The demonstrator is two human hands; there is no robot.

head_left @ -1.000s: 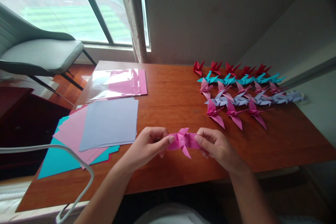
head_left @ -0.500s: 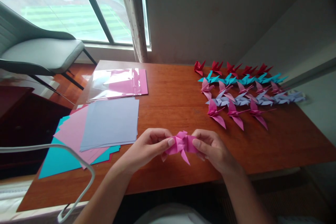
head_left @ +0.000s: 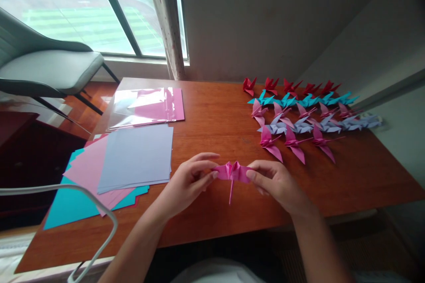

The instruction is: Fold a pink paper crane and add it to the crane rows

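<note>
left hand (head_left: 191, 179) + right hand (head_left: 275, 183): pinching bright-pink folded-paper crane (head_left: 235, 170), 9/3 o'clock ends | three magenta paper cranes (head_left: 293, 143) sitting at 2 o'clock

Forearms (head_left: 151, 225) bare, fingers (head_left: 204, 181) ungloved; whitish garment (head_left: 215, 273) at waist.

1. My fingers (head_left: 206, 180) pinch a pink figure (head_left: 235, 171) of creased, matt paper.
2. My table (head_left: 209, 132) is smooth wood, faintly shiny.
3. The sleeve (head_left: 146, 107) is glossy plastic.
4. The pale sheets (head_left: 137, 157): smooth matt paper.
</note>
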